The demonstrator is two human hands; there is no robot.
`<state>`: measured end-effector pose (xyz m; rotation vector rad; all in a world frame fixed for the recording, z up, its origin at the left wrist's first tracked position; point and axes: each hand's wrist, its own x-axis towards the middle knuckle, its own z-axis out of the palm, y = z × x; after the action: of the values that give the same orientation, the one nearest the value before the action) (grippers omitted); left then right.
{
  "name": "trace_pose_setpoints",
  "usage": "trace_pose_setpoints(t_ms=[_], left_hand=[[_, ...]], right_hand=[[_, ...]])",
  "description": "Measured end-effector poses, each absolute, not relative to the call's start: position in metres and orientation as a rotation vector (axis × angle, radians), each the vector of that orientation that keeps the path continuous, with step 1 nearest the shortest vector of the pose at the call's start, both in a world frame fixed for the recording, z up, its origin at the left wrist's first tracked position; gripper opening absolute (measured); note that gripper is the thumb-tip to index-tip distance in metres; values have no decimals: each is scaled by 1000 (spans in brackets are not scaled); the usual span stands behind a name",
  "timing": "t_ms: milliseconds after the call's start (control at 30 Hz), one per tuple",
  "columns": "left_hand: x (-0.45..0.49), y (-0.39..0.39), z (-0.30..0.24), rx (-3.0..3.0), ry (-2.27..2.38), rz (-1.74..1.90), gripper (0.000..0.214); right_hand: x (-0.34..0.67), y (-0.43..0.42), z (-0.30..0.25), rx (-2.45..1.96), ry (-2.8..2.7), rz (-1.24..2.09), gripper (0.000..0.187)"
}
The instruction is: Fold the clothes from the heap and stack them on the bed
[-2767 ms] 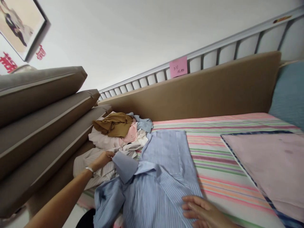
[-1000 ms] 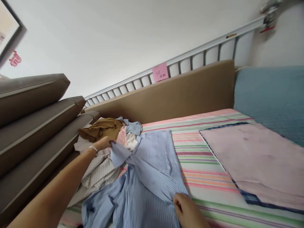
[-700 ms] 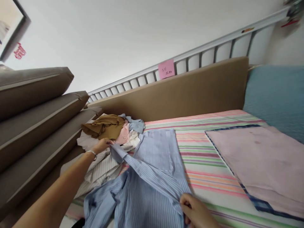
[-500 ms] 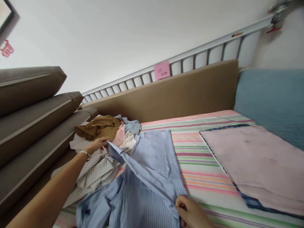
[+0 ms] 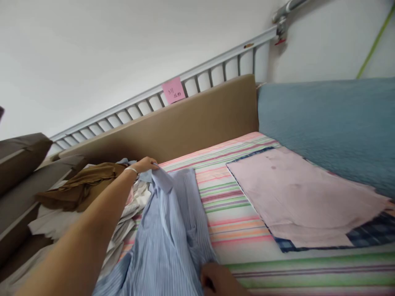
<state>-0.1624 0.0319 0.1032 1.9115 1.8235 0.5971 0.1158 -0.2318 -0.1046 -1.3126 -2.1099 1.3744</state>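
Observation:
A light blue striped shirt (image 5: pixel 166 242) lies spread over the striped sheet, partly lifted into loose folds. At its far end my left hand (image 5: pixel 146 165), with a bracelet on the wrist, pinches the edge of the cloth and holds it up. My right hand (image 5: pixel 217 279) is low in the view at the shirt's near right edge, fingers curled on the fabric; it is dim and cut off by the frame. My left forearm hides part of the clothes beside the shirt.
Left of the shirt is a heap of clothes with a brown garment (image 5: pixel 83 185) on top, beside stacked grey-brown cushions (image 5: pixel 18 164). Flat pink garments (image 5: pixel 296 197) lie on dark blue checked cloth at right. A brown padded board (image 5: pixel 191 123) and blue backrest (image 5: pixel 324 123) border the bed.
My left hand has carried the shirt's edge away from me and to the right, nearer the far end. My right hand stays at the near edge. The view has turned right.

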Motion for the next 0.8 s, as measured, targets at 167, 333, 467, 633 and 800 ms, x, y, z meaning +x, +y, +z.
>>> trace_pose_setpoints(t_ms=[167, 333, 467, 633, 800], left_hand=[[-129, 55, 107, 1984, 1769, 519, 13], [-131, 26, 127, 1999, 1698, 526, 22], [-142, -14, 147, 1964, 1644, 582, 21], [-161, -56, 169, 1939, 1664, 612, 20], [-185, -73, 181, 1957, 1746, 568, 21]], right_hand=[[117, -227, -94, -1303, -1947, 1485, 20], [119, -226, -77, -1444, -1858, 1411, 34], [114, -229, -78, -1480, -1847, 1314, 30], [107, -235, -83, -1494, -2014, 1076, 22], [109, -247, -72, -1386, -2216, 972, 28]])
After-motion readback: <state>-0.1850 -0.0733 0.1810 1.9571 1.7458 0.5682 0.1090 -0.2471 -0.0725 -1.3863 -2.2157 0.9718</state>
